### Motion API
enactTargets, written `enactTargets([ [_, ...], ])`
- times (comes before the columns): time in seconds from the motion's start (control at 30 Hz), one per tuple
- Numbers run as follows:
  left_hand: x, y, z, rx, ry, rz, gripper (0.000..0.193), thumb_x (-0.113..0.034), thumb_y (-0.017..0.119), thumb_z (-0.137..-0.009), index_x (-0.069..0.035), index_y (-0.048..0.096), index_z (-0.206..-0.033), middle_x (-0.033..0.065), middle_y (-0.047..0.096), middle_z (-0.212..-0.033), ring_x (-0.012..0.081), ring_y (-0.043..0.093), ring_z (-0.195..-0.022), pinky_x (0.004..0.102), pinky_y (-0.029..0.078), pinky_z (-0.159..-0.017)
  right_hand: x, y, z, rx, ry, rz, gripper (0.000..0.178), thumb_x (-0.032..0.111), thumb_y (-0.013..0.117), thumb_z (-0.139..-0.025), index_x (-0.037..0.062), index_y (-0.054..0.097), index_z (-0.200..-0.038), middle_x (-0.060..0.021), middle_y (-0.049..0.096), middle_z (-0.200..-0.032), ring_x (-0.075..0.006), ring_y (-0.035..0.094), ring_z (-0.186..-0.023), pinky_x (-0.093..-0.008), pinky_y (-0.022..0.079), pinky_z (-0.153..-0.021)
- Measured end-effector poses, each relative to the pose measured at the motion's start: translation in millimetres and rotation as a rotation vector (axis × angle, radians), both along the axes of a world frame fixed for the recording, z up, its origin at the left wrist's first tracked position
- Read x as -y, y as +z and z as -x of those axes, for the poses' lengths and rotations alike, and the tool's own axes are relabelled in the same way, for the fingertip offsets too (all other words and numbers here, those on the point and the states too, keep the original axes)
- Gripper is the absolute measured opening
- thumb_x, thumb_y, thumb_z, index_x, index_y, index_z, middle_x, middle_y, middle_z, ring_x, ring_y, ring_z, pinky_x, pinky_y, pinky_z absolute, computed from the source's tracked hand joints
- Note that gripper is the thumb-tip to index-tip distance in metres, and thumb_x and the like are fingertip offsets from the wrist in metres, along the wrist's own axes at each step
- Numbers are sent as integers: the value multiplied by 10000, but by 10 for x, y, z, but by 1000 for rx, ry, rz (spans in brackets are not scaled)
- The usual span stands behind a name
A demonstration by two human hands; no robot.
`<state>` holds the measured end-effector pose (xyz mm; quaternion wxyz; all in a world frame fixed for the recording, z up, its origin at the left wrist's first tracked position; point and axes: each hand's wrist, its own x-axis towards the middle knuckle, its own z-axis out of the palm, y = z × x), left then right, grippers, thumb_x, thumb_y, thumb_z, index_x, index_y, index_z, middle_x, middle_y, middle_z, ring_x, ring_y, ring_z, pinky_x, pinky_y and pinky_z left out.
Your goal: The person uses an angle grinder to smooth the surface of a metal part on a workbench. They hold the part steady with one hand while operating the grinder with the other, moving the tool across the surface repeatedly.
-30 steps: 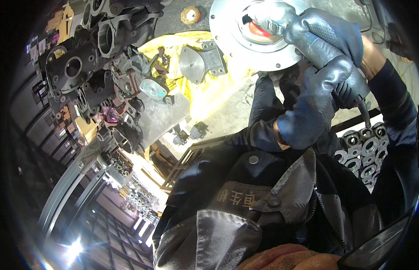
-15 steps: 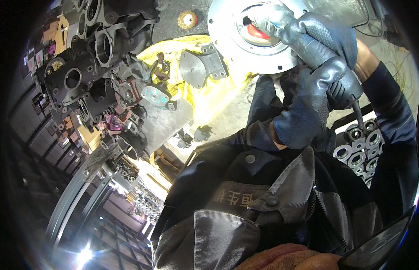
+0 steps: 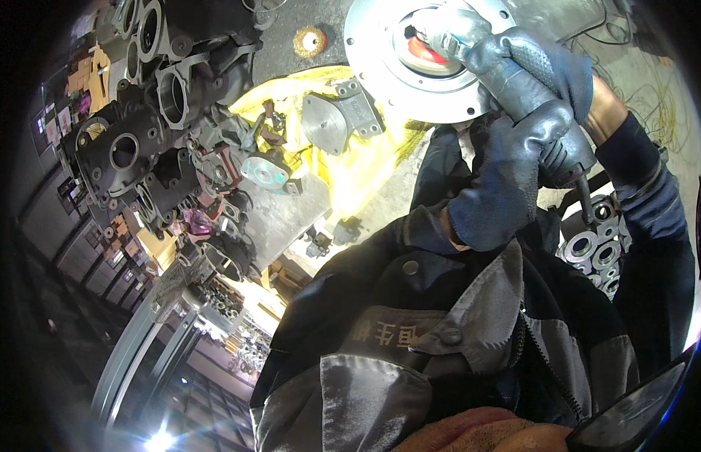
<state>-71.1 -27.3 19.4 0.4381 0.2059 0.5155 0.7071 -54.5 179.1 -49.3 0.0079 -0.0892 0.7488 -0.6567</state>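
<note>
Two gloved hands hold a grey hand grinder (image 3: 516, 90) at the far right: the right hand (image 3: 550, 71) has its grip wrapped tight round the tool's upper body, and the left hand (image 3: 505, 177) has its grip closed round the lower handle just near of it. The grinder's head sits inside the centre hole of a round silver flange (image 3: 380, 68), over a red disc (image 3: 422, 51). Left of the flange a grey metal bracket (image 3: 339, 117) lies on yellow cloth (image 3: 365, 169), with dark castings (image 3: 140, 151) stacked further left on the worktop (image 3: 290, 218).

Two gloved hands (image 3: 516, 151), one round metal flange (image 3: 411, 75) — one wire brush wheel (image 3: 309, 41).
</note>
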Motion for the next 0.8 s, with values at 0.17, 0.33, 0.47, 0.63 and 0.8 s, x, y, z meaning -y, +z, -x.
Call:
enactTargets([
  [0.17,63,77,46,32,15,35,273,-133,555,-1050,62,578,-1240,188,677,-1073,249,731,-933,325,623,-787,132,86,-40,-21,-61,-51,439,150,660,-988,37,536,-1394,-172,621,-1302,-252,706,-1134,-364,615,-996],
  [0.33,81,160,134,592,-52,169,410,-330,604,-1031,52,617,-1181,163,693,-994,209,733,-881,307,622,-753,276,127,-100,257,-111,363,431,179,697,-981,89,574,-1384,-122,651,-1298,-194,674,-1172,-332,564,-1033],
  [0.47,100,212,184,669,-43,346,441,-348,646,-1009,71,631,-1145,157,699,-948,204,730,-817,306,621,-732,369,119,-115,225,-146,376,406,193,663,-1008,77,570,-1386,-136,645,-1304,-216,686,-1150,-342,582,-1006],
  [0.63,110,233,215,659,-22,332,363,-270,666,-983,81,648,-1075,117,695,-909,175,704,-728,297,605,-676,441,129,-84,-205,-187,-210,396,246,572,-1067,32,546,-1398,-190,654,-1251,-279,716,-1097,-385,623,-965],
  [0.8,169,271,266,528,-49,480,281,-194,654,-1003,74,660,-1088,78,704,-917,163,692,-750,287,599,-717,657,132,-166,247,-206,632,384,166,646,-1027,90,553,-1391,-135,660,-1285,-196,678,-1158,-329,582,-969],
])
